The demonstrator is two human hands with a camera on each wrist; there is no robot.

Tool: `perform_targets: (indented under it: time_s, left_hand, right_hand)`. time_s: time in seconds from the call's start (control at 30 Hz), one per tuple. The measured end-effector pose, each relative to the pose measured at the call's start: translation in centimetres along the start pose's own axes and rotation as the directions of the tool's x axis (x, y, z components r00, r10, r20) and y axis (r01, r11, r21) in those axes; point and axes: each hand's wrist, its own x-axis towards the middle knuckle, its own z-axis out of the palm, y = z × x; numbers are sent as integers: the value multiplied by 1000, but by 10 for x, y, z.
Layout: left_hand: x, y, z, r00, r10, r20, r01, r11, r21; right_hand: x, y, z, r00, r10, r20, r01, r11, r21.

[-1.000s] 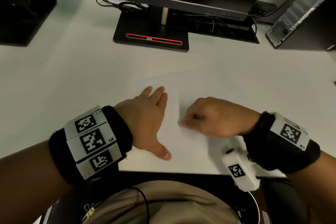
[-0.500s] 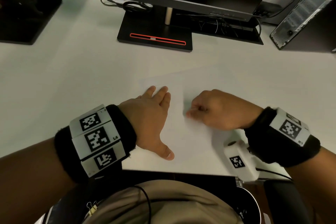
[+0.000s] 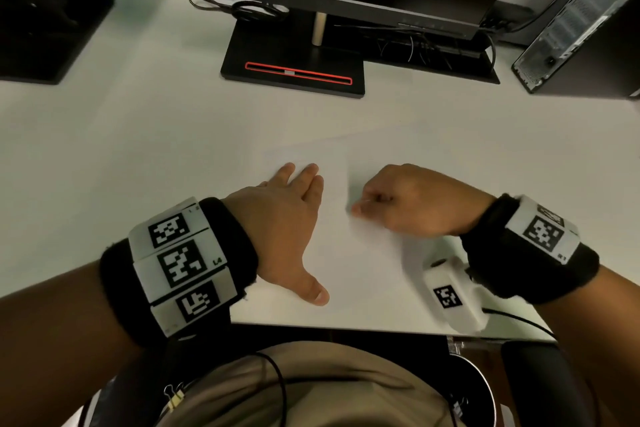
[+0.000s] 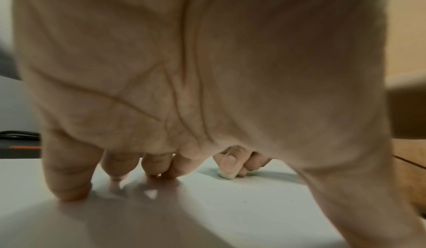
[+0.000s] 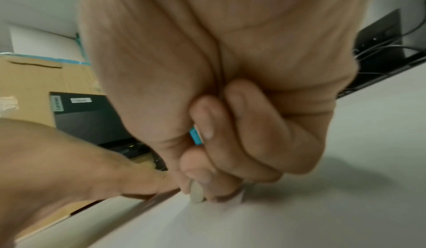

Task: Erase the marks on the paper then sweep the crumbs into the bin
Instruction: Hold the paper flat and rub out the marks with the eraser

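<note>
Left hand [image 3: 280, 229] flat on the paper [image 3: 360, 263], fingers straight and spread, thumb out toward five o'clock, pinning the sheet to the desk [image 3: 138, 135]. Right hand [image 3: 415, 204] is clenched around the eraser [image 5: 197, 192] — thumb and fingers curled tight, the pale tip poking out below them and pressed onto the sheet, a sliver of blue sleeve showing higher in the grip. From the left wrist the same tip [image 4: 227, 174] shows touching down just past the left fingertips [image 4: 119, 175].

So this looks like the rubbing stage, sweeping not yet begun. Any marks are too faint to make out from the head view, and I can't see crumbs either, so how much is left to erase is anyone's guess.

The bin [image 3: 485, 388] sits under the desk edge at about five o'clock from the paper, only its rim showing.

Risks from here: the eraser works close to the pinning hand — a hard stroke away from it could buckle or crease the sheet where nothing holds it. Ease off the left palm and the paper skids. And later, a sweep aimed badly at that near edge drops crumbs onto the lap or floor, not the bin.
</note>
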Motion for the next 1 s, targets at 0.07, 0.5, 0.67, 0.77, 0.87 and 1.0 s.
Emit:
perform_targets:
  time_s: [0.07,0.5,0.67,0.77,0.87,1.0]
  left_hand:
    - [0,-1,0,1000,1,4,-1,1000,-4]
    - [1,0,0,1000,4,6,-4,1000,5]
    - [0,-1,0,1000,3,-5,-3,1000,25]
    - [0,-2,0,1000,2,-13,-1,999,53]
    - [0,-2,1,1000,0,-16,1,998,60]
    - [1,-4,2,1000,4,-18,-3,998,58]
  right_hand:
    - [-3,-8,6,999,-47,18,47,999,-16]
    - [0,-13,6,998,-41,46,41,999,6]
    - [1,-20,11,997,-76,28,77,997,-10]
    - [4,-17,9,998,-47,35,46,999,4]
    - [9,-10,0,999,16,-28,-16,999,34]
    - [1,-28,16,994,-100,48,100,995,4]
